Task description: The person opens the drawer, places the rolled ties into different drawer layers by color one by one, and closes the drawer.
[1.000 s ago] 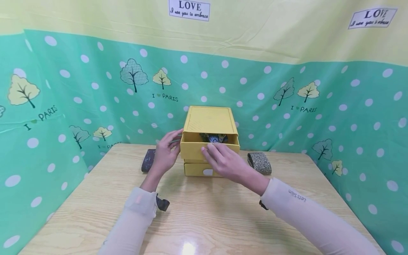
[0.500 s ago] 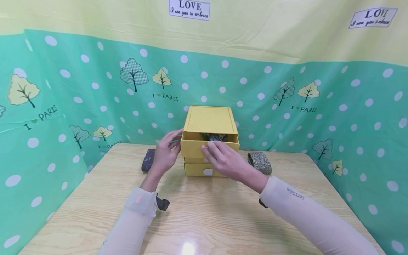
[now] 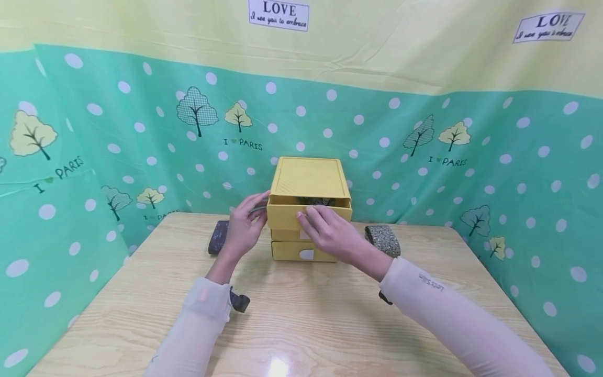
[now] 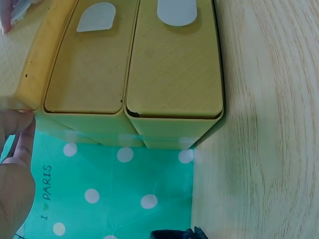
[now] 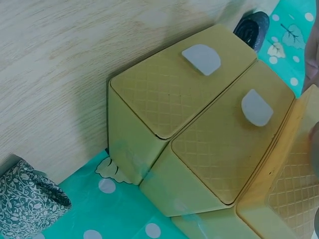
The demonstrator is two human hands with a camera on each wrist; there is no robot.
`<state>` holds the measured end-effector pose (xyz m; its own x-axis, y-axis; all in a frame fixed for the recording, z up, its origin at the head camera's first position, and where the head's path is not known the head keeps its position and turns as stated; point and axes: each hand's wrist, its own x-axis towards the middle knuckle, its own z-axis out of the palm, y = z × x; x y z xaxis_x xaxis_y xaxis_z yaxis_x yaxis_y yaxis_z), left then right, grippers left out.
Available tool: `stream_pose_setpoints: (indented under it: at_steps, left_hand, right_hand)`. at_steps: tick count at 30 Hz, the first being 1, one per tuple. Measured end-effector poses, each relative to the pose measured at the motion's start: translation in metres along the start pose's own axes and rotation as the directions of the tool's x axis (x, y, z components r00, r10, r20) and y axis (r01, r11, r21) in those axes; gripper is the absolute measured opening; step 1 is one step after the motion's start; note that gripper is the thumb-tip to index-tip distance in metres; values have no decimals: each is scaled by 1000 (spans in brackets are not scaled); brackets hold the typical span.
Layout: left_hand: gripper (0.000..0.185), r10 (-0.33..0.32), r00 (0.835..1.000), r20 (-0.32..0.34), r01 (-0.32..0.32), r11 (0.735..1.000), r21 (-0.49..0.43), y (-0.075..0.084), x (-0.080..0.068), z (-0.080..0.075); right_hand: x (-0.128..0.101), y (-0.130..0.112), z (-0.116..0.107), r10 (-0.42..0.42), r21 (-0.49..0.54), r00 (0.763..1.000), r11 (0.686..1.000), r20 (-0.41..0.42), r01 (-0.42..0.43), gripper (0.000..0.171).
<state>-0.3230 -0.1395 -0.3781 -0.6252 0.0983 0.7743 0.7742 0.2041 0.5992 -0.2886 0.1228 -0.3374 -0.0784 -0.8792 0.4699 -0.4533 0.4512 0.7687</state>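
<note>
A yellow drawer cabinet [image 3: 308, 175] stands at the back of the table. Its top drawer [image 3: 282, 215] is pulled partly out, with dark patterned contents [image 3: 316, 201] just showing behind the front panel. My right hand [image 3: 332, 235] holds that front near the middle, fingertips at the upper rim and thumb on its face; a bit of white tab shows beside the fingers in the left wrist view. My left hand [image 3: 245, 226] rests its extended fingers against the cabinet's left side. The lower drawer [image 4: 174, 69] and middle drawer [image 4: 89, 64] are closed, each with a white tab.
A dark rolled cloth [image 3: 218, 238] lies left of the cabinet, partly behind my left hand. On the right is another rolled patterned cloth [image 3: 383, 241], near my right wrist. Green dotted curtain [image 3: 395, 157] hangs close behind the wooden table [image 3: 301, 314].
The top drawer has slid inward, its front rising in view and hiding more of the contents. My right hand has moved along with it; my left hand stays at the side.
</note>
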Motion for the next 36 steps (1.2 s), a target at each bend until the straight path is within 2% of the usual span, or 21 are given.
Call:
stream_pose_setpoints:
  at_steps: [4, 7, 11, 18, 27, 36]
  left_hand:
    - [51, 3, 1000, 3, -3, 1000, -2, 20, 1, -1]
    - [53, 8, 1000, 4, -8, 1000, -14, 15, 0, -2]
    - [57, 12, 1000, 3, -12, 1000, -22, -4, -2, -2]
    - [57, 3, 1000, 2, -3, 1000, -12, -2, -2, -2]
    - [55, 1, 1000, 1, -1, 1000, -27, 1, -1, -2]
    - [56, 5, 1000, 5, -5, 1000, -20, 0, -1, -2]
  right_hand:
    - [0, 1, 1, 6, 3, 1000, 1000, 18, -6, 36]
    - [0, 1, 2, 10, 1, 1000, 1000, 26, -10, 38]
    - [0, 1, 5, 14, -6, 1000, 1000, 26, -14, 36]
    - [0, 2, 8, 27, 10, 1000, 1000, 11, -27, 40]
    - [1, 4, 9, 30, 11, 998, 999, 57, -30, 38]
    - [1, 5, 14, 31, -12, 999, 999, 14, -31, 42]
